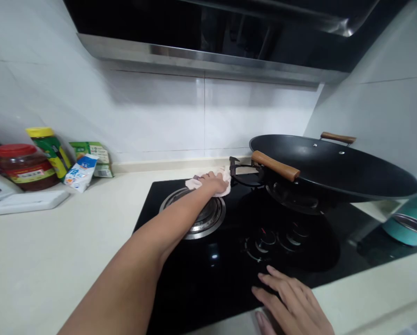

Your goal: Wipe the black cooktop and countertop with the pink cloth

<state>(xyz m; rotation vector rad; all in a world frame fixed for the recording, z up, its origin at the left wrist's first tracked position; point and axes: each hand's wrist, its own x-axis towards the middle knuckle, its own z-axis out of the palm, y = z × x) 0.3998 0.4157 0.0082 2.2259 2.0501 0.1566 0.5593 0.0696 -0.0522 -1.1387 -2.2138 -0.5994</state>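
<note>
My left hand (213, 181) reaches across the stove and presses a pale pink cloth (224, 190) against the back of the black glass cooktop (201, 279), fingers closed over it. Under my left forearm lies the round metal left burner (213, 217), partly hidden. My right hand (294, 302) rests near the cooktop's front edge, fingers spread, holding nothing. Two control knobs (266, 238) sit a little beyond its fingertips. Right of the cloth stands a black pot support (248, 174), off the left burner.
A large black wok (334, 163) with wooden handles covers the right burner. The range hood (211, 56) hangs overhead. Jars, including a red-lidded jar (25, 167), and packets (82, 172) line the left counter. A turquoise pot (408, 229) is at the far right.
</note>
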